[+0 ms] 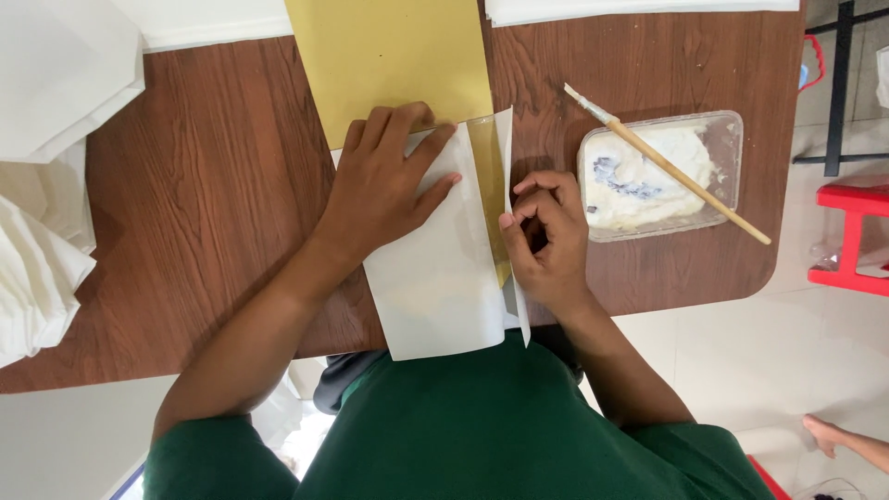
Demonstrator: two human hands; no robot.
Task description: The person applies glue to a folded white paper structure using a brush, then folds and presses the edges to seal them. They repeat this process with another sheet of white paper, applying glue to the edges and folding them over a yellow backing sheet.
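A white sheet of paper (pixel 443 278) lies on the brown wooden table (pixel 204 194), overlapping a yellow-gold sheet (pixel 389 56) beyond it. My left hand (pixel 384 181) presses flat on the white sheet's upper part, fingers spread. My right hand (pixel 548 236) pinches the raised right edge flap of the paper (pixel 507 157), fingers curled around it. A strip of gold shows under the flap.
A clear plastic tub of white paste (pixel 659 171) stands to the right, with a wooden-handled brush (pixel 667 164) across it. White paper stacks (pixel 46 167) lie at the left and along the far edge. A red stool (pixel 852 236) and another person's foot (pixel 829 433) are at the right.
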